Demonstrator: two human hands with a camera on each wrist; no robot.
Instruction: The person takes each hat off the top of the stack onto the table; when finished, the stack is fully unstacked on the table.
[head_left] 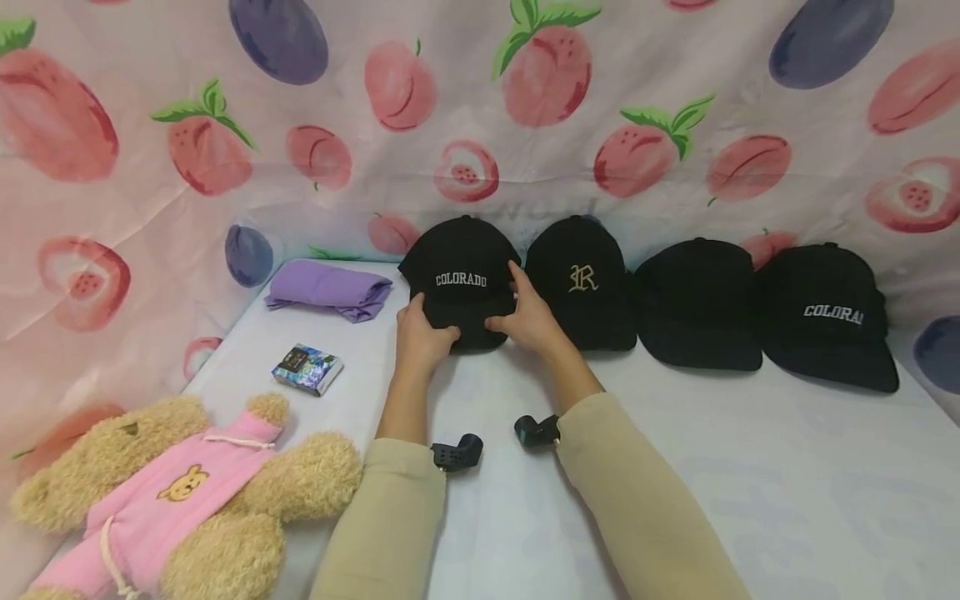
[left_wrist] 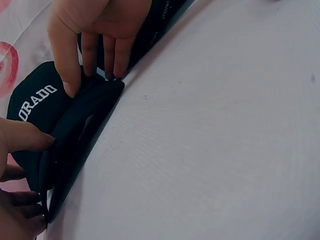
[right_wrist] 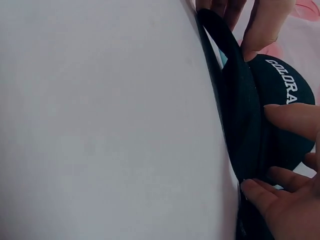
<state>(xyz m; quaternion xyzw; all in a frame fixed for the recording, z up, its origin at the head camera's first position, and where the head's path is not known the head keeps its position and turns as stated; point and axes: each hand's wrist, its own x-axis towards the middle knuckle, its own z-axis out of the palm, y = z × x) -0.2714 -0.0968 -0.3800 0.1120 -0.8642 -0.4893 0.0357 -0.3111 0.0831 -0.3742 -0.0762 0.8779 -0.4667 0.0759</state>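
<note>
Both hands hold a black cap (head_left: 467, 242) with white "COLORADO" lettering, at the left end of a row of caps by the back cloth. The left hand (head_left: 422, 333) grips its left side, thumb on the brim. On the opposite side the right hand (head_left: 534, 317) holds it the same way, its fingers beside the neighbouring cap. In the left wrist view the cap's brim (left_wrist: 75, 120) rests at or just above the white surface; a contact there is hard to tell. The right wrist view shows the right thumb (right_wrist: 290, 117) pressing where brim and crown meet.
To the right stand a black cap with a gold "R" (head_left: 573, 250), a plain black cap (head_left: 697, 292) and another lettered cap (head_left: 821, 283). Leftward lie a folded purple cloth (head_left: 326, 285), a small patterned box (head_left: 307, 369) and a teddy bear (head_left: 176, 467) in pink.
</note>
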